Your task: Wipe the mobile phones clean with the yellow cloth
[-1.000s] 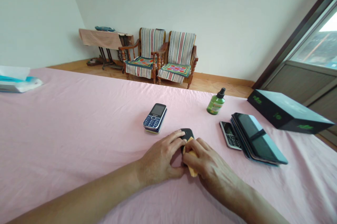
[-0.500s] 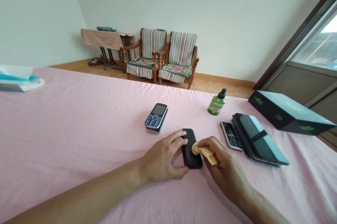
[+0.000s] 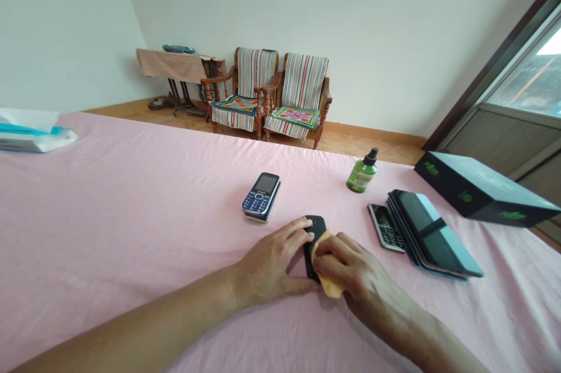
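Observation:
A black mobile phone (image 3: 316,224) lies face down on the pink cloth, with part of its back covered by my hands. My left hand (image 3: 272,262) steadies it, fingertips on its upper left part and thumb at its lower end. In the fingers of my right hand (image 3: 357,270) is a yellow cloth (image 3: 330,287), pressed against the phone's right side. Up and left of the hands is a small stack of keypad phones, a blue one (image 3: 260,194) on top. To the right lie a silver-edged keypad phone (image 3: 385,227) and a stack of dark touchscreen devices (image 3: 433,232).
A green spray bottle (image 3: 362,173) stands near the far edge of the pink-covered surface (image 3: 131,203). At the right is a black box (image 3: 477,186), at the far left a tissue pack (image 3: 39,140). Two wooden chairs (image 3: 293,98) stand beyond.
My right hand has shifted left over the phone, and the yellow cloth now spreads across its right side, hiding more of it. My left hand keeps its place on the phone.

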### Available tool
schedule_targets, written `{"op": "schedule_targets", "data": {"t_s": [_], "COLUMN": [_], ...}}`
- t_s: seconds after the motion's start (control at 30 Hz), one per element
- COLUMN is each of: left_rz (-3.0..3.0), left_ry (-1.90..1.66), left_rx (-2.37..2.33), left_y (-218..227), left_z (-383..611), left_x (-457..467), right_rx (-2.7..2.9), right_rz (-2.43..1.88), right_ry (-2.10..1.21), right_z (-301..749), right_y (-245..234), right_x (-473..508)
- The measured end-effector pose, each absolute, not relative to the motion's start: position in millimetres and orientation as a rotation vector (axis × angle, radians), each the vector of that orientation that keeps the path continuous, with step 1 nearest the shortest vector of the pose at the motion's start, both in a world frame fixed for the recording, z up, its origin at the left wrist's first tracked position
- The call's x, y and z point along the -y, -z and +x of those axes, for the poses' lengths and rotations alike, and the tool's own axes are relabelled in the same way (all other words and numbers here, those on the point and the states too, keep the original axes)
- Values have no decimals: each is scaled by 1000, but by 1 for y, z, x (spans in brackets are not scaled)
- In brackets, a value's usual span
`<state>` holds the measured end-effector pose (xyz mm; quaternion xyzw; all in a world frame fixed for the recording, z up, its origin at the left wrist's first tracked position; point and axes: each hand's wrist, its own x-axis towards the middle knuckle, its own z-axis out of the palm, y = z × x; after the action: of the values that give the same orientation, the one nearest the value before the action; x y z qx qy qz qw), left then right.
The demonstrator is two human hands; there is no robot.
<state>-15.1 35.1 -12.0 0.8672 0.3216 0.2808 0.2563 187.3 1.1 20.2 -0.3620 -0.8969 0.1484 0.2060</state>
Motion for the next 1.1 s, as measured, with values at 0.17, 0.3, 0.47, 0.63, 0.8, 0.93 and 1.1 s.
{"op": "schedule_targets", "data": {"t_s": [0.17,0.3,0.47,0.63,0.8,0.93,1.1], "left_rz": [2358,2340,2341,2336,2321,2326,2329], "left_ry": [-773,-777,-755,-726,-748,-757,-755], "left_rx": [-864,-854,-833,-817,-802,-782,-793], "left_y": [15,17,16,11,11,11,11], "left_z": [-15,-15,-15,-15,-14,-14,-13], "left_x": [-36,-36,-37,-37,-37,-37,-37], "right_rx": [2540,2605,2695,2764,2706,2692,2711], "right_rz": [-1006,-1002,-990,-960,-993,-988,-988], "right_ry": [-380,-316,-221,-43,-68,-72,-42], "right_z": [187,186,183,178,174,174,175], "right_y": [-21,-20,-20,-22,-23,-22,-23], "right_x": [0,0,1,2,4,4,4]}}
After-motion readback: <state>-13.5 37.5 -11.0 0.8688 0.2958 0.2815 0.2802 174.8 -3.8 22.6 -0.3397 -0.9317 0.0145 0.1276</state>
